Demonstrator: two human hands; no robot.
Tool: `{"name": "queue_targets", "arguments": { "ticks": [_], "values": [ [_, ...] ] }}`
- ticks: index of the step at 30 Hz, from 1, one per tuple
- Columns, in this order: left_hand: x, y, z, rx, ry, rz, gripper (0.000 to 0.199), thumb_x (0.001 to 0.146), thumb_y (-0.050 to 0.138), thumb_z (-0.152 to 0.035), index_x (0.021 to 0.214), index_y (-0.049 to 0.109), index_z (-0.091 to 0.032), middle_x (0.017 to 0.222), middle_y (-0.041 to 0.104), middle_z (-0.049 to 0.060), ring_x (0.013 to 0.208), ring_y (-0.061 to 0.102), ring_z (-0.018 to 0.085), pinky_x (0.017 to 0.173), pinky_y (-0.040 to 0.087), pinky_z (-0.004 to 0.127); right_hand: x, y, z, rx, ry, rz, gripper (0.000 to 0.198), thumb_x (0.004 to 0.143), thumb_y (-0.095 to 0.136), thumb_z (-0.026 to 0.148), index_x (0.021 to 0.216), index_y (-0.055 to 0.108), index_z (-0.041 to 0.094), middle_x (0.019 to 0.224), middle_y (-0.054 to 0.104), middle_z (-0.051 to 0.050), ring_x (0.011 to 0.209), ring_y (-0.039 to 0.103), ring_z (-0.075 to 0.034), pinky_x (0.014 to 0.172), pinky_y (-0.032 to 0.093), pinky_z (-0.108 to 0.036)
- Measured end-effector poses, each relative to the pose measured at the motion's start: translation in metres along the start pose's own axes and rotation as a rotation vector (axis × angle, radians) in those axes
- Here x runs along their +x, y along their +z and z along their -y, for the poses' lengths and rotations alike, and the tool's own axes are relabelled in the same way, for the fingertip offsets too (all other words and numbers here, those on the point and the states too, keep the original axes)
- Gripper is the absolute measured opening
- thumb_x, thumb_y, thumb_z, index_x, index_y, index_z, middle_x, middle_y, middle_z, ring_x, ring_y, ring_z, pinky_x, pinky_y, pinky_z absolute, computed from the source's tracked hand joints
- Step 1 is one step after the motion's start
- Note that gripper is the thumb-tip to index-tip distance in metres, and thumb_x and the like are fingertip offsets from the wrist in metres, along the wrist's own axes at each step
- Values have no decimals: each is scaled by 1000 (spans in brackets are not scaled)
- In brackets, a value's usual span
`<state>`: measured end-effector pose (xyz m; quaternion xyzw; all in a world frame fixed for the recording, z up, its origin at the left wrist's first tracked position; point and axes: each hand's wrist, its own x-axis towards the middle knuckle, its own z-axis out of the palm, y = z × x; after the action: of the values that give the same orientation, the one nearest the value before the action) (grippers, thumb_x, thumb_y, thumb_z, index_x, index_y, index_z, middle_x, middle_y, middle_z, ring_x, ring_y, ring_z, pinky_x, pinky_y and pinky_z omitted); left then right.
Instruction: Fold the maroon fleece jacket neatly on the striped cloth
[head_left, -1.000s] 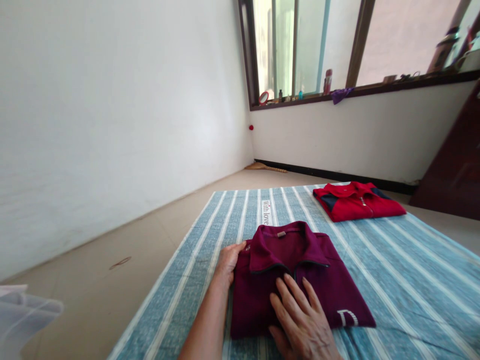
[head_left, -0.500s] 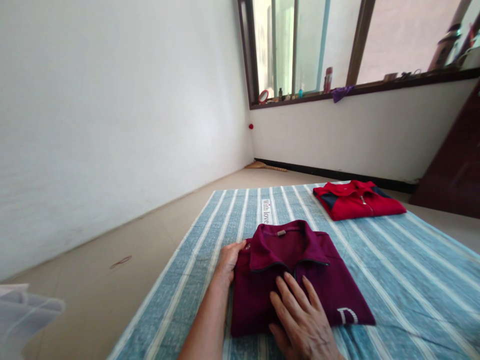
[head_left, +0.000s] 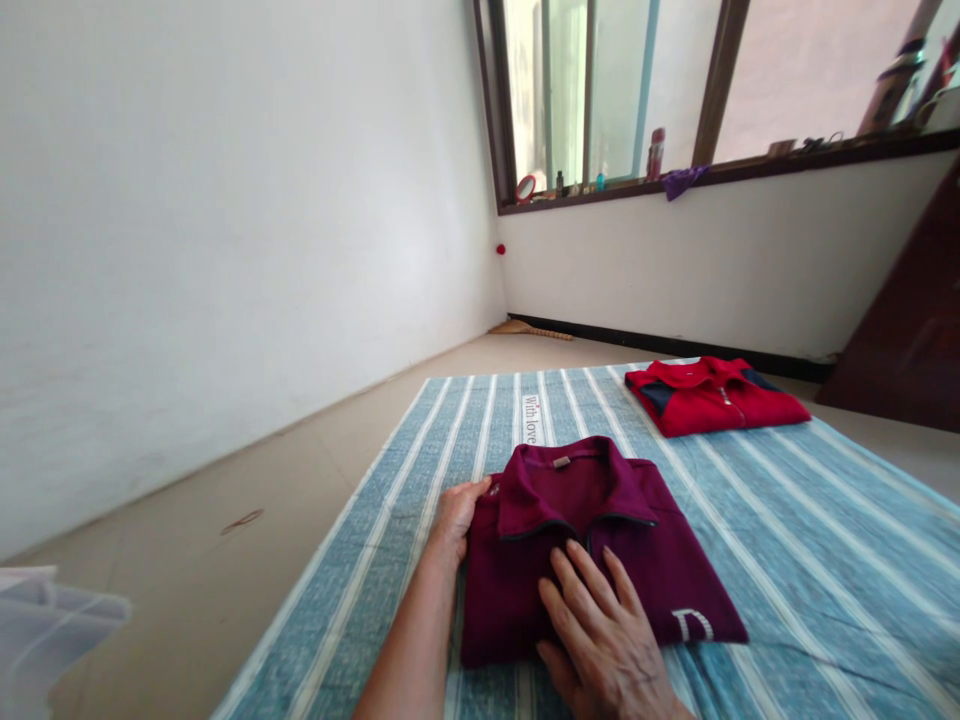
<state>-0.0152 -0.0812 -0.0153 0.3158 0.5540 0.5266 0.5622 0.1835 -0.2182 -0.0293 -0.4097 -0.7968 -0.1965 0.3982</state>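
Note:
A folded maroon zip-collar jacket (head_left: 517, 590) lies on a blue striped cloth (head_left: 420, 480), collar facing away from me and a white letter print at its lower right. My left hand (head_left: 456, 515) grips its left edge near the shoulder, thumb on top; the other fingers are mostly hidden. My right hand (head_left: 600, 625) rests flat on the jacket's front below the zip, fingers spread. Farther back to the right, a folded red jacket (head_left: 720, 395) with dark blue shoulders sits on the same cloth, apart from both hands.
Tiled floor (head_left: 300, 480) runs along the left, with a thin loop (head_left: 243, 521) on it. Pale translucent material (head_left: 60, 630) shows at the lower left. A broom (head_left: 529, 328) lies by the far corner. Bottles and small items line the windowsill (head_left: 592, 195).
Both hands keep their places on the maroon jacket. The view has shifted very slightly; nothing else has visibly moved.

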Motion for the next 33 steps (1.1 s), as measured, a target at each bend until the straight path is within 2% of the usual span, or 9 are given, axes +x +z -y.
{"name": "queue_targets", "arguments": {
  "ticks": [9,16,22,33],
  "values": [
    [-1,0,0,3,4,-1,29,50,81,-32,67,68,-13,61,70,4,53,63,18,56,46,27,0,-1,0,-4,-5,10,28,89,51,33,111,63,20,122,62,-7,122,49,-26,112,19,-47],
    [0,-1,0,-4,1,1,28,50,81,-32,67,67,-14,62,70,4,54,64,18,56,47,27,1,-2,-1,-2,-10,19,28,88,51,32,111,63,20,122,62,-6,122,48,-25,114,15,-46],
    [0,0,0,-6,1,0,29,50,81,-31,68,68,-13,61,70,4,53,63,18,56,47,27,0,-2,0,-6,-9,13,29,88,52,33,111,63,20,122,62,-7,122,49,-26,112,18,-48],
    [3,-2,2,7,7,6,30,51,81,-33,69,68,-13,63,71,4,55,63,18,57,47,27,1,-2,0,5,-6,11,27,89,50,30,111,63,20,121,62,-7,123,48,-25,113,17,-47]
  ]
}}
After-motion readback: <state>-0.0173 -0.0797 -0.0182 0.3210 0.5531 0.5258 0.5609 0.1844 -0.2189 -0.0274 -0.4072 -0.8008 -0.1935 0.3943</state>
